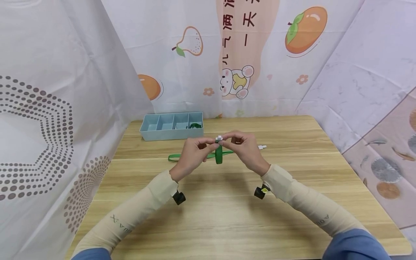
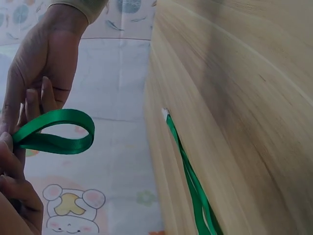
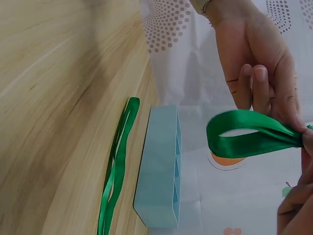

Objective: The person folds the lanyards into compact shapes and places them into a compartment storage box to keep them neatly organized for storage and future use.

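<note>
Both hands come together over the table, fingertips at the top of a short green lanyard loop (image 1: 219, 155) that hangs down. A small white clip (image 1: 219, 138) sits at the loop's top, between the fingertips. My left hand (image 1: 195, 150) pinches the loop's gathered end between thumb and forefinger. From the other side, my right hand (image 1: 245, 146) pinches at the clip. In the right wrist view the loop (image 3: 234, 147) is a wide, folded ribbon; fingers cover its gathered end. Beneath lies a longer green lanyard (image 1: 174, 157), with a white end piece (image 1: 261, 147).
A light blue divided box (image 1: 172, 135) stands at the table's back left. Dark green pieces (image 1: 195, 126) lie in its rightmost compartment. The wooden table (image 1: 221, 220) ends against a printed curtain (image 1: 188, 83) behind it.
</note>
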The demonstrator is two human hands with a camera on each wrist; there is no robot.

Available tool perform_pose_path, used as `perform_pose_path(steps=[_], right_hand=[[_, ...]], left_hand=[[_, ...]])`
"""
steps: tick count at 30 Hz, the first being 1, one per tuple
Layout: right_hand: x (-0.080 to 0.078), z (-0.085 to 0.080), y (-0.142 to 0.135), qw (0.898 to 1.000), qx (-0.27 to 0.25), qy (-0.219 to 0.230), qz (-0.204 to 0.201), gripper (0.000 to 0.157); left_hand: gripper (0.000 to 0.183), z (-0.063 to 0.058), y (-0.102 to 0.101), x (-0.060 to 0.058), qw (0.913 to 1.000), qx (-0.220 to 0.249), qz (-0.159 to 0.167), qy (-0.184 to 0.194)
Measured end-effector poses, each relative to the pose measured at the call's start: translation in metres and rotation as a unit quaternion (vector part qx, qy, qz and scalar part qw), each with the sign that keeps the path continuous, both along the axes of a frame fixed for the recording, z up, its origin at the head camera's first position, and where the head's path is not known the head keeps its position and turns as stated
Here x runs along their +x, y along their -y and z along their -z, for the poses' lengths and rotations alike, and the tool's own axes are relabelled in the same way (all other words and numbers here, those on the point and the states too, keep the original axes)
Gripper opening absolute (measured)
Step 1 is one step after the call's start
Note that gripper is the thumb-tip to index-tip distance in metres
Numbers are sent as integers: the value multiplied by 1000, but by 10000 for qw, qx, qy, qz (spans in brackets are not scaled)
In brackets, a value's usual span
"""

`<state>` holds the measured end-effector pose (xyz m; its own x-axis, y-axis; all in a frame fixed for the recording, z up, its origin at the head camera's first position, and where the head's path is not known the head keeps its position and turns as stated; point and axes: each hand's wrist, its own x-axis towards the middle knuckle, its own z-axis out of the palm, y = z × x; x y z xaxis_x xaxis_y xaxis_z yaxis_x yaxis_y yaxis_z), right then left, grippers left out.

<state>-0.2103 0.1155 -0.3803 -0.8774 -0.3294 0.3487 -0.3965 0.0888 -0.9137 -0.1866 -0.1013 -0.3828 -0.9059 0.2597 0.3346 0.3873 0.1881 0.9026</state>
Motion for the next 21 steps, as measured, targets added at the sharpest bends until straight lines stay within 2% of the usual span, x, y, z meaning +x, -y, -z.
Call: perform_pose_path(steps=[8,12,18,21], right_hand=[[-1,-1,-4,9981,504,292,-186,18],[-3,-1,-4,9976,640,195,-159,19],[-2,-4,-5,9983,545,200,43,26],[-3,-6,-5,9987,433,-165,220,22]], left_hand=[[15,-1,2,-1,9983,-425,-164,-362],[17,0,1,-2,9974,-592,-289,-303],[15,8,3,-3,9969,-590,-492,140],[29,14,4,0,9951,-367,-306,871]])
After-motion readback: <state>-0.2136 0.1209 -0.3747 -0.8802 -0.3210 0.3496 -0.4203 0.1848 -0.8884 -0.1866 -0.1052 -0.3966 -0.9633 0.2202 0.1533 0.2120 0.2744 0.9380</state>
